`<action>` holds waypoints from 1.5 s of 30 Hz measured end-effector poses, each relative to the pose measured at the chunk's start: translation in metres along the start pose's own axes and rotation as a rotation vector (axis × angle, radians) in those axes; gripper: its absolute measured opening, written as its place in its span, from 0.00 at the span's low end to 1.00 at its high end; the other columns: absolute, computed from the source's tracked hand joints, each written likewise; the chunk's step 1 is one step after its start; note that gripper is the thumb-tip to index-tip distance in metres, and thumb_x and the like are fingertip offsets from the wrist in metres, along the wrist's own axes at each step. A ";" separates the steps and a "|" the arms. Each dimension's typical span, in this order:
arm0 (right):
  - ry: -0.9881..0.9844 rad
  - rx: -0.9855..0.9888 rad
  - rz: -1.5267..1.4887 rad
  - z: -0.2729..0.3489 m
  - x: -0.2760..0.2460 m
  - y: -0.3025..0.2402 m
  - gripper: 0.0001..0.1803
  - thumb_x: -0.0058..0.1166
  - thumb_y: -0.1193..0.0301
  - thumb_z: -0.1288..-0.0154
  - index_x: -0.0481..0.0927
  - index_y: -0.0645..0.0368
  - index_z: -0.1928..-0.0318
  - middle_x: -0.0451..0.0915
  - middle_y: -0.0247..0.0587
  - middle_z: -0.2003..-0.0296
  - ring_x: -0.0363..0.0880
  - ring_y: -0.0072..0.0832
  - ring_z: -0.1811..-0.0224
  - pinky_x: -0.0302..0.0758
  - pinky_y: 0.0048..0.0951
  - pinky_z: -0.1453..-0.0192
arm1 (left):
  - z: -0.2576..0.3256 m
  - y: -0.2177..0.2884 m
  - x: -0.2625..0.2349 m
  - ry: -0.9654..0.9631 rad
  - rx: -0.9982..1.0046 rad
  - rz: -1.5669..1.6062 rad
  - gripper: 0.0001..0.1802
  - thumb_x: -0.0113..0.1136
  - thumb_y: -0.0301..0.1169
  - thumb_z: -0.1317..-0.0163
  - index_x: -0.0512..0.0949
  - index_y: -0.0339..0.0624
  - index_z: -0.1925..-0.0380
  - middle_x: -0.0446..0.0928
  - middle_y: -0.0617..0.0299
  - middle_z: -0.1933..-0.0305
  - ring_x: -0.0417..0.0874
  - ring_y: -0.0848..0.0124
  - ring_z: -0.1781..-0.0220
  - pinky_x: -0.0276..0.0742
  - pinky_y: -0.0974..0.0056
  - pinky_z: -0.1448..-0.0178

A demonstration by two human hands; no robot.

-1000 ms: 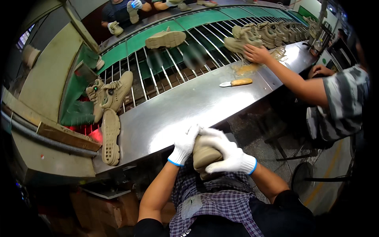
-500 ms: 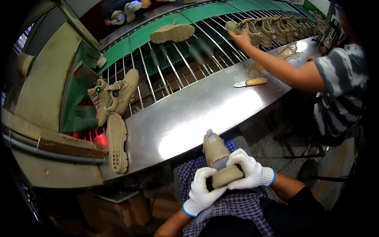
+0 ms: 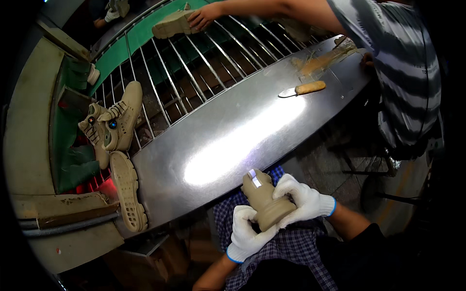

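Note:
In front of my lap, both gloved hands are closed around a beige shoe point(image 3: 259, 194). A pale pull tab shows at its far end. The shoe's thick sole point(image 3: 276, 213) faces me, gripped at its sides. My left hand point(image 3: 248, 232) holds the left side of the sole, with the thumb near its edge. My right hand point(image 3: 305, 200) wraps the opposite side, with its fingers partly hidden beneath. How firmly sole and upper are joined cannot be seen.
A loose beige sole point(image 3: 127, 189) lies at the metal table's left end, beside a pair of beige shoes point(image 3: 121, 119). A wooden-handled knife point(image 3: 303, 89) rests on the metal table point(image 3: 223, 126). A co-worker's hand point(image 3: 201, 17) touches another shoe point(image 3: 172, 25) on the roller rack.
The shoe in my hands has tipped, bringing its upper and sole closer together. The co-worker's arm has reached left from the row of shoes to the lone shoe. My view has shifted.

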State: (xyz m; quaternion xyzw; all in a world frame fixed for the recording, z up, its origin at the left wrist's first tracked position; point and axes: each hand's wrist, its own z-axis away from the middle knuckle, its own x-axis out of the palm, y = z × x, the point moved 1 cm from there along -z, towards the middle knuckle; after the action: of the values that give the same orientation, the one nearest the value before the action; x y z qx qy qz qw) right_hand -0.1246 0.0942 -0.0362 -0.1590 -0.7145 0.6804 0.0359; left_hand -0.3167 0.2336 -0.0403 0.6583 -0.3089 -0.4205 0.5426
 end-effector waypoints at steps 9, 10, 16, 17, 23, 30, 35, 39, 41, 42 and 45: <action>-0.030 0.246 -0.140 0.007 0.002 0.028 0.59 0.90 0.48 0.59 0.64 0.54 0.33 0.73 0.43 0.49 0.76 0.30 0.51 0.81 0.37 0.44 | -0.012 -0.005 -0.003 -0.008 -0.094 0.018 0.39 0.90 0.33 0.57 0.67 0.42 0.54 0.72 0.58 0.55 0.72 0.76 0.65 0.74 0.69 0.63; -0.055 0.272 -0.021 0.010 0.001 0.029 0.64 0.89 0.47 0.59 0.60 0.55 0.29 0.75 0.47 0.46 0.80 0.36 0.47 0.82 0.40 0.42 | -0.013 -0.005 -0.003 -0.011 -0.138 0.041 0.41 0.91 0.33 0.57 0.67 0.41 0.51 0.72 0.57 0.51 0.72 0.77 0.64 0.76 0.70 0.62; -0.231 0.707 0.118 0.029 0.018 0.054 0.68 0.84 0.49 0.49 0.51 0.56 0.18 0.74 0.53 0.29 0.75 0.41 0.27 0.75 0.42 0.25 | -0.005 -0.024 -0.066 -0.166 -0.314 0.061 0.58 0.89 0.31 0.53 0.63 0.38 0.23 0.75 0.54 0.39 0.79 0.74 0.46 0.84 0.70 0.50; -0.251 0.743 0.024 0.033 0.025 0.073 0.69 0.85 0.50 0.49 0.50 0.57 0.17 0.73 0.52 0.28 0.74 0.40 0.26 0.73 0.42 0.23 | -0.010 -0.018 -0.073 -0.169 -0.211 -0.086 0.54 0.87 0.35 0.50 0.66 0.37 0.25 0.75 0.50 0.33 0.81 0.69 0.43 0.85 0.64 0.44; -0.409 0.263 -0.175 -0.019 0.004 0.022 0.68 0.88 0.56 0.55 0.58 0.59 0.18 0.73 0.47 0.26 0.71 0.37 0.23 0.67 0.42 0.19 | -0.064 0.071 -0.106 -0.400 -0.050 -0.090 0.61 0.88 0.47 0.51 0.64 0.37 0.22 0.73 0.46 0.27 0.75 0.58 0.26 0.76 0.54 0.26; 0.110 -0.179 -0.379 -0.109 -0.044 -0.075 0.38 0.61 0.66 0.24 0.63 0.66 0.21 0.77 0.47 0.34 0.75 0.35 0.30 0.72 0.38 0.24 | -0.069 0.155 -0.111 0.181 0.443 -0.288 0.52 0.94 0.50 0.64 0.76 0.35 0.43 0.84 0.53 0.48 0.88 0.61 0.49 0.85 0.56 0.42; 0.178 -0.535 -0.166 -0.142 -0.049 -0.120 0.43 0.51 0.45 0.19 0.63 0.71 0.23 0.70 0.51 0.27 0.67 0.39 0.23 0.60 0.41 0.17 | -0.117 0.131 -0.100 0.451 0.611 -0.501 0.45 0.91 0.51 0.57 0.75 0.36 0.48 0.85 0.52 0.58 0.89 0.60 0.60 0.86 0.56 0.53; 0.077 -0.312 -0.215 -0.161 -0.061 -0.149 0.26 0.49 0.63 0.21 0.74 0.65 0.31 0.76 0.45 0.34 0.73 0.32 0.30 0.67 0.38 0.21 | -0.125 0.137 -0.090 0.416 0.558 -0.508 0.43 0.91 0.50 0.57 0.77 0.34 0.51 0.85 0.51 0.60 0.90 0.59 0.61 0.87 0.57 0.53; 0.067 -0.180 -0.264 -0.168 -0.062 -0.143 0.23 0.49 0.66 0.21 0.76 0.64 0.33 0.77 0.43 0.37 0.75 0.29 0.32 0.69 0.36 0.23 | -0.126 0.139 -0.091 0.417 0.487 -0.489 0.42 0.91 0.50 0.57 0.77 0.33 0.53 0.86 0.50 0.60 0.90 0.59 0.61 0.87 0.57 0.54; 0.078 -0.192 -0.249 -0.171 -0.064 -0.144 0.17 0.50 0.69 0.22 0.79 0.62 0.39 0.79 0.40 0.40 0.76 0.27 0.34 0.70 0.35 0.25 | -0.127 0.141 -0.091 0.427 0.488 -0.513 0.41 0.91 0.50 0.57 0.78 0.33 0.55 0.85 0.50 0.61 0.90 0.59 0.61 0.87 0.58 0.55; 0.089 -0.164 -0.278 -0.176 -0.064 -0.140 0.14 0.51 0.67 0.21 0.81 0.60 0.43 0.81 0.37 0.44 0.78 0.26 0.38 0.72 0.34 0.27 | -0.132 0.134 -0.090 0.431 0.514 -0.519 0.42 0.88 0.54 0.56 0.77 0.38 0.52 0.83 0.51 0.64 0.88 0.54 0.67 0.85 0.52 0.60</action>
State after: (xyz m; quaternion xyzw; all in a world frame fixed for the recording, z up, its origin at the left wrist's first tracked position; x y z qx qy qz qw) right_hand -0.0416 0.2420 0.1246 -0.0909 -0.7804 0.6006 0.1481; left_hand -0.2340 0.3415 0.1175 0.9010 -0.1072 -0.3053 0.2890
